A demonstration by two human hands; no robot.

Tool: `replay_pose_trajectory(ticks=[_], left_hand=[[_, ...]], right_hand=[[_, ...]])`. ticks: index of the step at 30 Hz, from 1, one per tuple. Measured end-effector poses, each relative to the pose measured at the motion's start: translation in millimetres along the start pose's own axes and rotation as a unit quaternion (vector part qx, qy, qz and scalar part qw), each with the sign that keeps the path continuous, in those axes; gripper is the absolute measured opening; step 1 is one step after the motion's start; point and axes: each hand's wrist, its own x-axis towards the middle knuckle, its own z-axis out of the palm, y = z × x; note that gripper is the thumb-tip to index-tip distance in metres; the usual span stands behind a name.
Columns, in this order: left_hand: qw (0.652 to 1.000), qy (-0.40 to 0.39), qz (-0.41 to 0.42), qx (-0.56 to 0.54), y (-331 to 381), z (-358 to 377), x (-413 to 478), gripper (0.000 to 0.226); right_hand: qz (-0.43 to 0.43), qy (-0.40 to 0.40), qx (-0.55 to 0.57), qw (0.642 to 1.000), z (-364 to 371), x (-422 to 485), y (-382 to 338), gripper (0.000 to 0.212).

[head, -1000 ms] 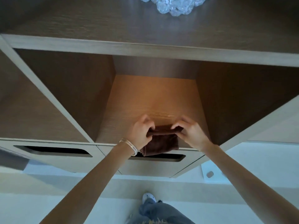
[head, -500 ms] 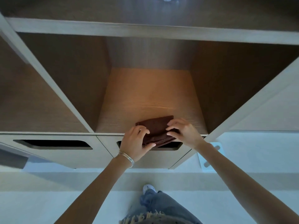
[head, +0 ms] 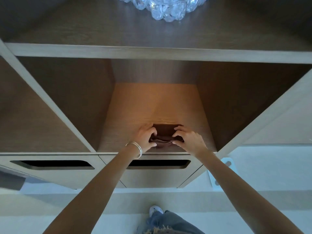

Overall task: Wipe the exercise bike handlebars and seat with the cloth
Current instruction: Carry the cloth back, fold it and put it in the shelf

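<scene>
Both hands on the folded brown cloth [head: 166, 132] in the middle cubby [head: 152, 102]

So the cloth sits on the lit wooden floor of the cubby, right near the front edge, and it's the only thing in there. The left hand [head: 145, 138] and right hand [head: 189, 141] each have curled fingers pinching one end of it. There are silver bangles [head: 137, 148] on the left wrist and a chunky glass ornament [head: 166, 7] on top of the unit. The drawer [head: 152, 176] below has a dark cutout slot, and I can't tell what's inside.
</scene>
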Motion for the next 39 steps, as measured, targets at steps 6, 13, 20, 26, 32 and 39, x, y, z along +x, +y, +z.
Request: replay_pose_trajectory(ticks=[6,13,20,26,32,39], left_hand=[[0.997,0.048,-0.030,0.060,13,-6,19,0.031],[0.993,0.072,-0.088,-0.020,26,7,-6,0.030],[0.989,0.116,-0.061,-0.061,21,6,-9,0.007],[0.993,0.090,0.011,0.074,16,23,-15,0.025],[0.998,0.053,-0.022,0.021,22,25,8,0.025],[0.991,0.078,-0.029,0.108,56,25,63,0.035]], right_hand=[[0.027,0.069,-0.030,0.997,5,1,4,0.022],[-0.010,0.118,0.000,0.993,15,-24,6,0.027],[-0.006,0.093,0.004,0.996,16,-26,5,0.025],[-0.037,0.138,-0.019,0.990,19,-25,-3,0.023],[-0.034,0.155,-0.067,0.985,19,-14,-4,0.020],[0.064,0.117,-0.085,0.988,12,21,42,0.021]])
